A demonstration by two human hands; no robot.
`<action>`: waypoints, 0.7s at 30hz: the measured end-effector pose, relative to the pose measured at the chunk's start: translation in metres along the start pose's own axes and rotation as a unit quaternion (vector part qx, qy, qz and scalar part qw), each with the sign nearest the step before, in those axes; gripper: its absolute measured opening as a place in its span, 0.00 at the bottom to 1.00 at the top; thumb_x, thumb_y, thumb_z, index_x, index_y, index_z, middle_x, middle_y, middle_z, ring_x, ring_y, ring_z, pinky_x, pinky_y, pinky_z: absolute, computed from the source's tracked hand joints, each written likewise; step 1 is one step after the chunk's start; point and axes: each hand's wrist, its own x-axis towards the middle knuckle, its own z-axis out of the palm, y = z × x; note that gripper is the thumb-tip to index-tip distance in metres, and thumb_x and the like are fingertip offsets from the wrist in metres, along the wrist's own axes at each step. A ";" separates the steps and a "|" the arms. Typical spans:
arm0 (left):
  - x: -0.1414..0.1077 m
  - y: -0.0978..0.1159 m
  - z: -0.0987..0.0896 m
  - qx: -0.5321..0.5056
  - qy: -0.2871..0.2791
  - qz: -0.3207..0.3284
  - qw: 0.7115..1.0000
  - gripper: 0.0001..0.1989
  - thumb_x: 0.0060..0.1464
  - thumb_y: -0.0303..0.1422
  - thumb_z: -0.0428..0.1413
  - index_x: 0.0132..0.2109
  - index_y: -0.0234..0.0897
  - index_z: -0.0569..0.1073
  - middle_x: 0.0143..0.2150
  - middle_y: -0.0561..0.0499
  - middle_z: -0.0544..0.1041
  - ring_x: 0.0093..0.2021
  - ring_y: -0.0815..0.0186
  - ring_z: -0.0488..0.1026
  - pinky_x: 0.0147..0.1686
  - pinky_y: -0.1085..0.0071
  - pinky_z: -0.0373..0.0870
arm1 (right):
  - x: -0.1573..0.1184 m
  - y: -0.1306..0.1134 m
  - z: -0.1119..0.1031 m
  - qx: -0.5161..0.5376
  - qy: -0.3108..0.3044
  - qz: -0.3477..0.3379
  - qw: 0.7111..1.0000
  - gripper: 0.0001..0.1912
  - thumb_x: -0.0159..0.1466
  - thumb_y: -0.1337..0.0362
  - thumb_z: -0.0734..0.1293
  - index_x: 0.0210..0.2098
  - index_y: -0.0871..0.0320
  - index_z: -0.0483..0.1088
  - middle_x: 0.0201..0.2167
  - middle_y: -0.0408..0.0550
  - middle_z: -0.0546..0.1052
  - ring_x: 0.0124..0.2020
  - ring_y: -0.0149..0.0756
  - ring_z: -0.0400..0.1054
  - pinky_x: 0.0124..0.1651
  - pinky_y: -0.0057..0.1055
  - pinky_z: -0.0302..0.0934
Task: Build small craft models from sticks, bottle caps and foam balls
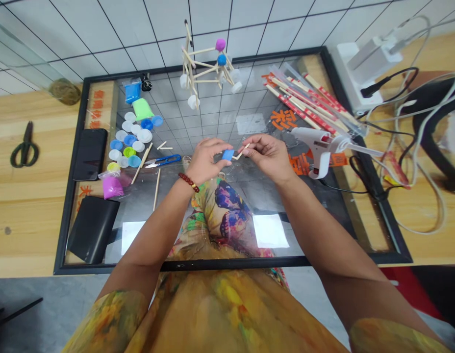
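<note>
A blue piece (228,155), flat and four-sided, is grasped by the left fingers (217,147); pale wood (241,153), angled like a V, is pinched by the right fingers (255,156).

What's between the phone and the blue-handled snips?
In the head view, round plastic caps, then a wooden stick, lie between the phone and the snips.

Hands (207,159) holding blue piece (228,155), wooden stick (242,151)

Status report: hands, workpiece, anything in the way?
Left hand: grip on blue piece. Right hand: grip on small wooden stick. White glue gun close beside right hand.
</note>
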 end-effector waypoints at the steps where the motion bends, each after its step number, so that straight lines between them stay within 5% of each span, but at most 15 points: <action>1: 0.000 0.000 0.000 -0.002 0.000 0.001 1.000 0.16 0.50 0.31 0.67 0.47 0.41 0.81 0.46 0.48 0.81 0.49 0.58 0.76 0.57 0.58 0.69 | 0.000 0.000 0.000 0.000 0.000 -0.001 1.000 0.15 0.55 0.53 0.78 0.36 0.51 0.75 0.30 0.42 0.82 0.33 0.36 0.76 0.43 0.36 0.72; 21: 0.000 -0.002 0.001 0.000 -0.005 0.002 1.000 0.15 0.51 0.33 0.66 0.47 0.41 0.81 0.46 0.48 0.81 0.50 0.58 0.76 0.56 0.59 0.68 | 0.000 0.000 -0.001 -0.009 0.001 0.010 1.000 0.11 0.56 0.59 0.77 0.36 0.52 0.75 0.30 0.41 0.82 0.34 0.36 0.77 0.44 0.36 0.72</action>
